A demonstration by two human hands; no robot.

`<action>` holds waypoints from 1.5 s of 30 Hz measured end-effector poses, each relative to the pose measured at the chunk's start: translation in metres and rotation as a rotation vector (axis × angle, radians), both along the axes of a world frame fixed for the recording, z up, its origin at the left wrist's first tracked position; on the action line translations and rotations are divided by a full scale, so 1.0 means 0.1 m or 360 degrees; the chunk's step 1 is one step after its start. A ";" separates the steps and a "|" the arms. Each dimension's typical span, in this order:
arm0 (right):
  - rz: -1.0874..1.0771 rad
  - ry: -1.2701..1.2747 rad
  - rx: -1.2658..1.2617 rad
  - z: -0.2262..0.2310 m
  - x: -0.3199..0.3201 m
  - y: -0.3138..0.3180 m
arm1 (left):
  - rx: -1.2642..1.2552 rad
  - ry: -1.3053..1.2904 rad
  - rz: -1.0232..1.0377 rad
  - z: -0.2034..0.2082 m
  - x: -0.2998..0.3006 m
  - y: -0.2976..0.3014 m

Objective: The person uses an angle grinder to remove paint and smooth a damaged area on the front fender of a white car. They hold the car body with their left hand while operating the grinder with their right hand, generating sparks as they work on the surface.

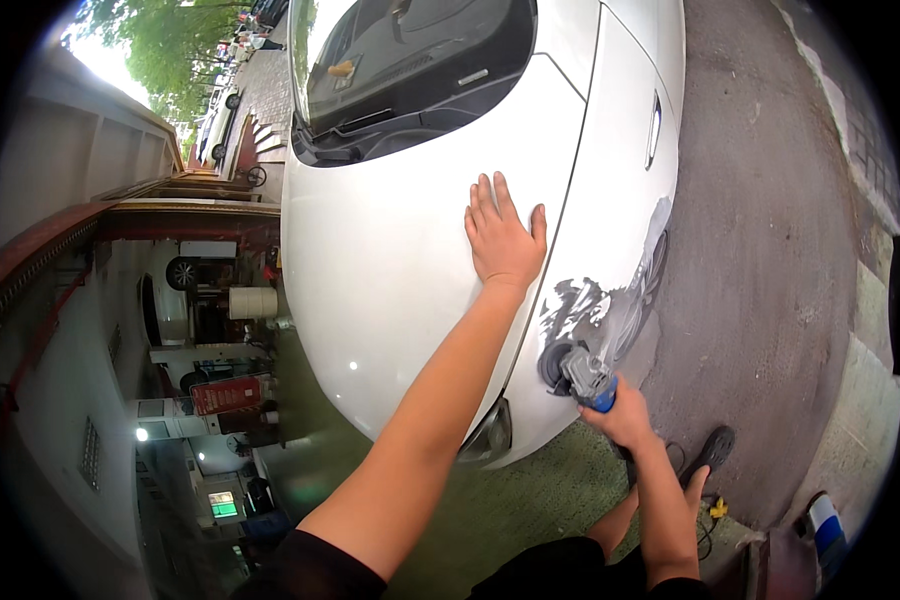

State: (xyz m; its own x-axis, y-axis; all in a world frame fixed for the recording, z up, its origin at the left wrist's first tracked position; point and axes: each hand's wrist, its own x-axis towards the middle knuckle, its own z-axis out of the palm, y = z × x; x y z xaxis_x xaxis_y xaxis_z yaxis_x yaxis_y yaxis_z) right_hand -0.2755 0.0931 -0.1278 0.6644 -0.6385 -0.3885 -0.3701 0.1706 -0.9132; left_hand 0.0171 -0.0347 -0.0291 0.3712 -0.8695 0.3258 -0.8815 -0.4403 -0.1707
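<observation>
My left hand lies flat on the white hood of a car, fingers spread, just left of the seam with the fender. In my right hand is a blue and grey angle grinder, gripped round its body. Its round dark disc is at the front corner of the fender, beside the headlight; whether it touches the surface I cannot tell. Above the grinder, a bare patch shows dark and silvery streaks where paint is gone. The wheel arch next to it looks scraped grey.
The windshield rises at the far end of the hood. Grey pavement runs along the right, green flooring lies below. A dark cord and yellow plug are near my shoe. A workshop with a red sign opens at left.
</observation>
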 end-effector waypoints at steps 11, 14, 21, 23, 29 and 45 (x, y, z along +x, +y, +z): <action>-0.0355 -0.0185 0.0167 -0.17 0.14 -0.16 | 0.0009 0.0000 0.0020 -0.04 0.01 0.08; -0.0354 -0.0144 0.0207 -0.32 0.16 -0.02 | 0.0002 -0.0104 -0.0038 0.05 0.03 -0.15; -0.0409 0.0018 0.0614 -0.33 0.03 0.35 | -0.0063 -0.0118 -0.0015 -0.08 0.00 0.03; -0.0521 -0.0160 0.0858 -0.27 0.08 0.22 | -0.0043 -0.0142 -0.0057 -0.04 -0.03 -0.03; -0.0871 -0.0495 0.1417 0.08 0.34 0.22 | -0.0013 -0.0106 -0.0076 -0.02 -0.07 -0.05; 0.0017 0.0640 -0.0403 -0.01 -0.31 -0.82 | -0.0049 -0.0105 -0.0046 -0.03 0.02 -0.05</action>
